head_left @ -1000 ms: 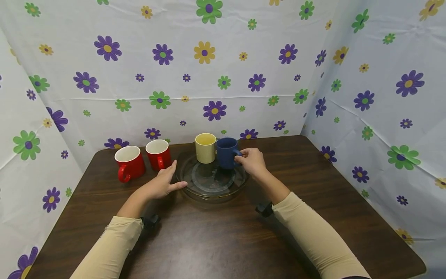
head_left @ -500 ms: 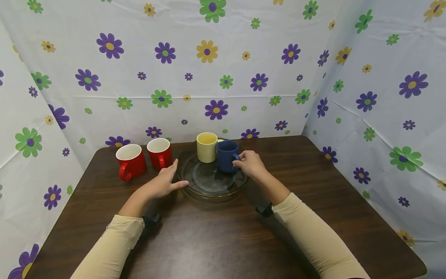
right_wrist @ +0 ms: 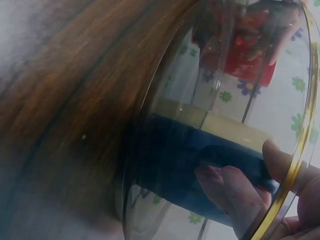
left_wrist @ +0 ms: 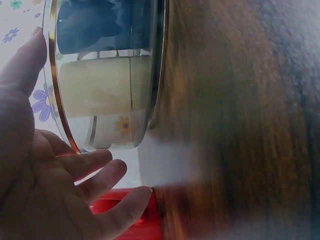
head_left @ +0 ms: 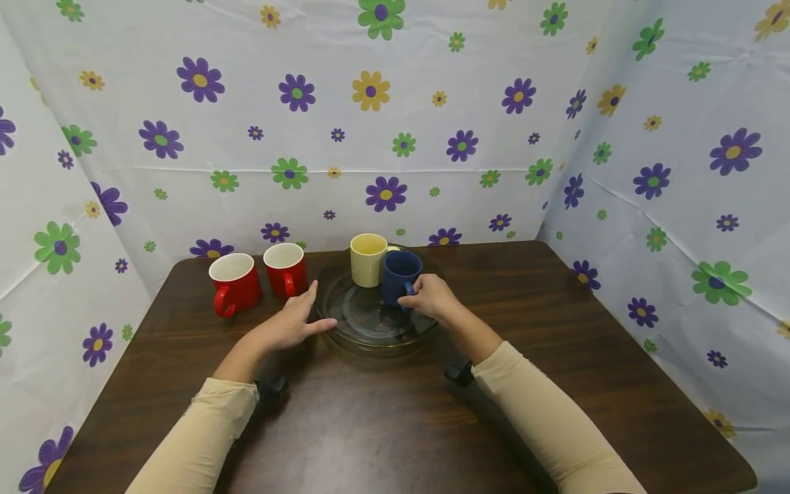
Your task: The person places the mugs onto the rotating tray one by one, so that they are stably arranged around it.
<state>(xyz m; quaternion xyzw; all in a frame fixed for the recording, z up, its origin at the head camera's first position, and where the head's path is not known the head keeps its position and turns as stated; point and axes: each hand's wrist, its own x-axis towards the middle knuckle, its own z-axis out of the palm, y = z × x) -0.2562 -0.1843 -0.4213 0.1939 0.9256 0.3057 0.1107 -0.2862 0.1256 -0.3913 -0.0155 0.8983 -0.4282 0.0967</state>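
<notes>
Right hand (head_left: pixel 430 296): pinches the handle of the blue mug (head_left: pixel 393 276) between thumb and fingers, so yeah, clamped on that
Where the blue mug is: upright inside the right part of the glass dish (head_left: pixel 361 329), with handle pointing near-right; can't really tell if touching the bottom
Left hand (head_left: pixel 295 324): right at the left rim of the dish, palm toward the glass, with fingers and thumb spread well apart; honestly can't tell if touching
Yellow mug (head_left: pixel 367 266): stands upright in the far part of the dish, just left of the blue one and a bit farther back
Red mugs (head_left: pixel 241 288): two, both upright left of the dish, white inside, with handles facing near
Dish: see-through, gold-edged, sitting on the dark wood table (head_left: pixel 382 425)
Sleeves (head_left: pixel 191 439): beige, on both arms
Backdrop (head_left: pixel 420 116): white, covered in purple, green and yellow flowers
</notes>
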